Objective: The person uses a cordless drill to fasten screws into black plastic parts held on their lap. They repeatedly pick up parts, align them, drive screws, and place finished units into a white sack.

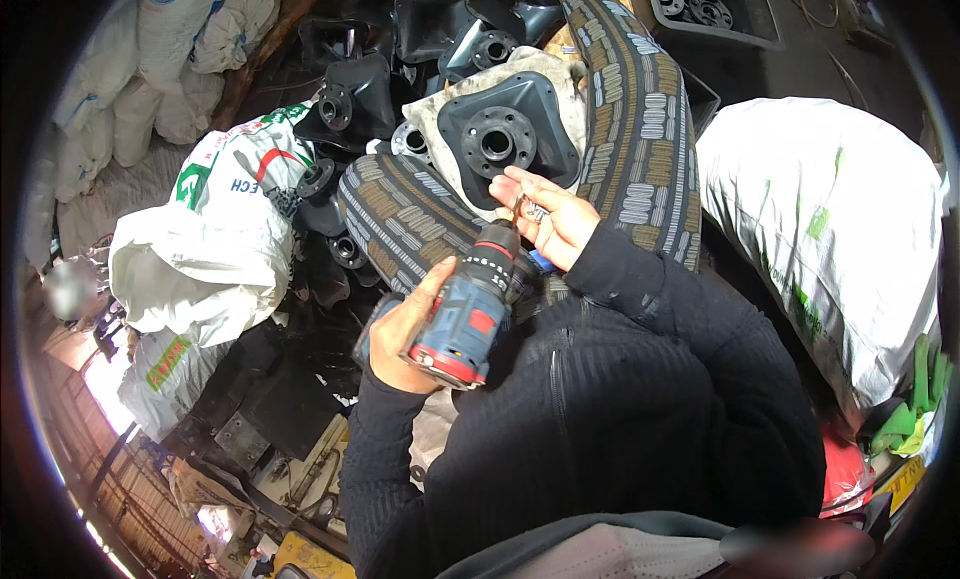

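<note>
We hold a blue and red cordless drill (468, 314) in our left hand (405, 329), fingers wrapped around its grip, with the chuck pointing up toward our right hand (545, 217). That right hand is cupped half open just above the chuck, with a few small silvery fasteners (535, 212) lying in the palm and pinched by the fingers; whether they are screws or bits is too small to tell. Just beyond the hands, a black moulded plastic part (505, 139) with a round hub rests on our patterned trouser legs (640, 129), and more black parts (345, 104) are heaped behind it. In our judgement the chief risk is the trigger being squeezed while fingertips sit so near the chuck, which could nip skin or fling the fasteners into the heap, where they would be hard to find. A tilt of the open palm could spill them too. Room is tight: 1 big white sack (835, 219) crowds our right side, printed sacks (215, 239) crowd our left, and the part's edge lies close ahead, so the only free space is directly above our lap.
</note>
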Tool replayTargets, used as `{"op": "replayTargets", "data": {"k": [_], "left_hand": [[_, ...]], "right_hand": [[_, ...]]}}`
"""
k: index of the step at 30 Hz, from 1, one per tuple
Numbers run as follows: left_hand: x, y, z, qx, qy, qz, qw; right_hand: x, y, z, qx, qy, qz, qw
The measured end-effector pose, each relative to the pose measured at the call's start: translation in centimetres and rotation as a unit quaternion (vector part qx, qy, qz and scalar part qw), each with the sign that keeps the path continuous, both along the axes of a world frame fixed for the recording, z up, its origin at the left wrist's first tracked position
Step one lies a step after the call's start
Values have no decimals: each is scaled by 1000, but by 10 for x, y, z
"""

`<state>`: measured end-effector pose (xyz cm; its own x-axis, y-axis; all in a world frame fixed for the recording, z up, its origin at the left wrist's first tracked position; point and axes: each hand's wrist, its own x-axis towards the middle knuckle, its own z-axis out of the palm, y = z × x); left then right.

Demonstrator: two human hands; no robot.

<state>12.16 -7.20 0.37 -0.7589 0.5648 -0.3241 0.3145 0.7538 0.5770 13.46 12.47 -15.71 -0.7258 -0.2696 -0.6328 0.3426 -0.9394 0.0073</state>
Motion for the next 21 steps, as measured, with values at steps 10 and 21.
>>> {"op": "replayTargets", "data": {"k": [10, 21], "left_hand": [[-34, -10, -12, -66, 29, 38, 997], [-75, 6, -26, -100, -28, -27, 994]], "right_hand": [[-6, 25, -31, 246, -46, 32, 968], [-51, 28, -56, 372, -38, 99, 922]]}}
